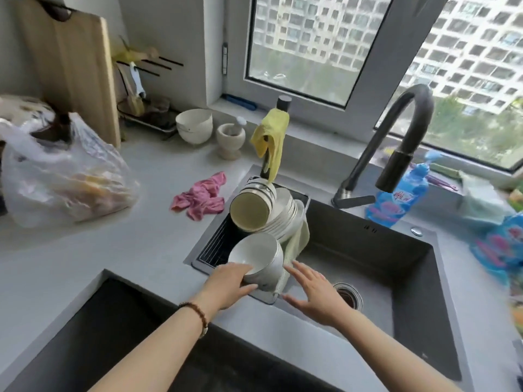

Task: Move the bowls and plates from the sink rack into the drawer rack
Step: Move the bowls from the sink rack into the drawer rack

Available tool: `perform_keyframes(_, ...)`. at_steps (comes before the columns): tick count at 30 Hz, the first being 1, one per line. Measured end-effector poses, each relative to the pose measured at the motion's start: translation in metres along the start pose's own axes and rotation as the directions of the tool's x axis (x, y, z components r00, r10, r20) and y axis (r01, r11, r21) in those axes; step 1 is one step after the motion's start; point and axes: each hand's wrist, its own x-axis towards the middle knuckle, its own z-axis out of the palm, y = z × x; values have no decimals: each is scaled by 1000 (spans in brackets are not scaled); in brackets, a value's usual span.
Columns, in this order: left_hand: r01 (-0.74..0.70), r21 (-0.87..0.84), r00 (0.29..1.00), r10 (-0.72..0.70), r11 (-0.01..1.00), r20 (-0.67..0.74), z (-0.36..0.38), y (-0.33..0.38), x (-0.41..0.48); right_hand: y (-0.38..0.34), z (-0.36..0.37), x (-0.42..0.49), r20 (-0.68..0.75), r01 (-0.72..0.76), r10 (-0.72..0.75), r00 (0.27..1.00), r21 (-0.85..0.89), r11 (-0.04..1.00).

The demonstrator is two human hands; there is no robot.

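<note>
A dark sink rack (215, 247) sits over the left side of the sink. At its near end lies a stack of white bowls (259, 257) on its side. My left hand (229, 284) rests on the lower rim of that stack, fingers straight. My right hand (314, 292) hovers open just right of the bowls, above a pale green cloth (295, 241). Farther back in the rack lie a second stack of bowls (252, 206) and a row of white plates (284, 213). The drawer rack is not visible.
A dark sink basin (376, 250) with a drain (349, 292) lies to the right, under a black faucet (396, 142). A dark recess (113, 335) opens at lower left. On the counter are a pink cloth (202, 196), a plastic bag (62, 176) and blue detergent bottles (396, 199).
</note>
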Motion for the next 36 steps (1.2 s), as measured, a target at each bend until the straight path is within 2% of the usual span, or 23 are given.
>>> perform_keyframes(5,20,-84,998,-16,996,57,10,-1,25,-2,1,20,10,43,-43,999,-6,999)
perform_keyframes(11,-38,-163,999,34,986,-33,4,-5,30,-6,1,23,9,57,-57,998,15,998)
perform_keyframes(17,-87,-268,996,82,959,-30,-1,-15,34,-6,3,26,-8,69,-69,998,35,997)
perform_keyframes(23,-129,-349,990,99,928,-103,-14,-15,31,-9,0,28,-45,97,-95,995,46,994)
perform_keyframes(26,-139,-440,983,71,887,-167,-25,-12,21,-12,-3,30,-86,129,-121,989,96,987)
perform_keyframes(29,-170,-518,968,45,838,-246,-42,-5,5,-26,-14,29,-154,187,-156,976,216,958)
perform_keyframes(33,-207,-657,951,-9,725,-310,-62,3,-33,-58,-28,21,-258,299,-210,943,381,875)
perform_keyframes(36,-204,-746,928,-118,634,-354,-65,12,-80,-87,-26,5,-310,392,-268,912,471,790)
